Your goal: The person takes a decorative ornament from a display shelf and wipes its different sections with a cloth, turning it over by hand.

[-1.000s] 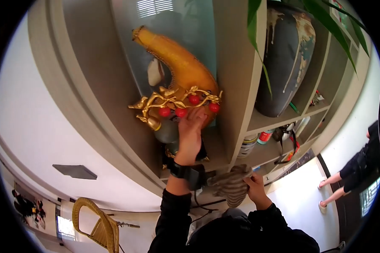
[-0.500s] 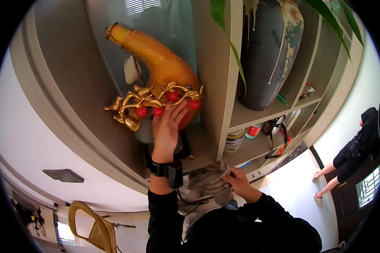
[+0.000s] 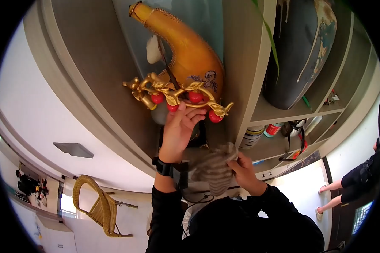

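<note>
Down at the bottom of the frame, right of centre, the right hand (image 3: 248, 176) has its thumb and fingers pinched together on a grey-brown striped cloth (image 3: 217, 170), which hangs slightly blurred. Over to the middle, the left hand (image 3: 176, 131) reaches up, a dark wristband (image 3: 164, 167) at its wrist, fingers curled and clamped on the lower edge of the gold branch ornament (image 3: 172, 99). That piece sits tilted at upper centre, red balls along it. Right behind, it's the curved orange vessel (image 3: 190, 55), stitched at the edges, a white piece (image 3: 153, 50) beside its neck, inside the shelf unit (image 3: 245, 80). Next compartment, upper right: a dark vase (image 3: 293, 55), with a striped jar (image 3: 252, 137) below. Farther off, a wicker chair (image 3: 103, 206) lower left, another person (image 3: 361, 177) far right.
</note>
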Available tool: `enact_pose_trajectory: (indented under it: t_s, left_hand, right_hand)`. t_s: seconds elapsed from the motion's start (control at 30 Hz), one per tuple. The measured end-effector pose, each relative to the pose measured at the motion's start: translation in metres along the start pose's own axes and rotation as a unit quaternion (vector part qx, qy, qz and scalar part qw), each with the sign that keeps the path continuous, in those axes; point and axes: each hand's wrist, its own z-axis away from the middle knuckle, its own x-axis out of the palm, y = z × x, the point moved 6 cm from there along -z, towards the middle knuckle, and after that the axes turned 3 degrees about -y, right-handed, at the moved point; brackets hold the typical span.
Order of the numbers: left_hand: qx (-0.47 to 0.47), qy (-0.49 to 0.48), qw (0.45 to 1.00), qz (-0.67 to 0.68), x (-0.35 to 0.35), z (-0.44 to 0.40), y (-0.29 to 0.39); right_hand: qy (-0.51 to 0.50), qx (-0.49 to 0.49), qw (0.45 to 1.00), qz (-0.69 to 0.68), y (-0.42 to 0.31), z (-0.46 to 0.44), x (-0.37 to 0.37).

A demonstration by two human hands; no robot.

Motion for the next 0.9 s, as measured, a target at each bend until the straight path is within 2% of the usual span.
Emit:
enact_pose_trajectory:
  t_s: [0.07,0.13,0.2,0.27,0.33,0.43,0.5,0.53,0.6,0.63,0.83,0.9]
  left_hand:
    - [-0.015,-0.015,1.000,-0.002,0.004,0.005,0.002]
    - [-0.022,-0.016,1.000,-0.007,0.004,0.008,0.004]
    - [-0.039,-0.018,0.999,-0.025,0.004,0.012,0.003]
    - [-0.042,-0.018,0.998,-0.033,0.008,0.016,0.006]
    - [-0.048,-0.023,0.997,-0.055,0.007,0.018,0.007]
    - [-0.037,-0.026,0.996,-0.077,0.007,0.018,0.007]
    - [-0.030,-0.013,0.996,-0.082,0.009,0.017,0.008]
    - [-0.028,-0.002,0.996,-0.084,0.010,0.017,0.008]
    - [-0.024,0.009,0.996,-0.084,0.009,0.015,0.007]
    - [-0.018,0.030,0.997,-0.069,0.008,0.015,0.007]
    - [-0.012,0.075,0.995,-0.059,0.003,0.015,0.008]
    - [-0.018,0.051,0.995,-0.081,0.004,0.015,0.000]
  right_hand:
    - [0.001,-0.014,0.999,-0.029,-0.010,-0.004,0.012]
    - [-0.009,-0.027,0.990,-0.140,-0.025,-0.009,0.025]
    - [-0.009,-0.037,0.988,-0.149,-0.036,-0.014,0.033]
    - [0.011,-0.041,0.966,-0.254,-0.048,-0.021,0.039]
    - [0.005,-0.040,0.969,-0.243,-0.052,-0.029,0.041]
    - [-0.010,-0.029,0.951,-0.308,-0.054,-0.036,0.047]
    - [-0.069,-0.121,0.979,-0.152,-0.064,-0.040,0.055]
    - [-0.074,-0.119,0.978,-0.153,-0.065,-0.043,0.057]
    - [-0.064,-0.167,0.982,-0.056,-0.073,-0.047,0.060]
    - [-0.033,-0.177,0.983,-0.036,-0.072,-0.049,0.058]
    - [-0.005,-0.168,0.985,0.041,-0.075,-0.057,0.049]
    - [0.011,-0.185,0.982,0.047,-0.078,-0.057,0.047]
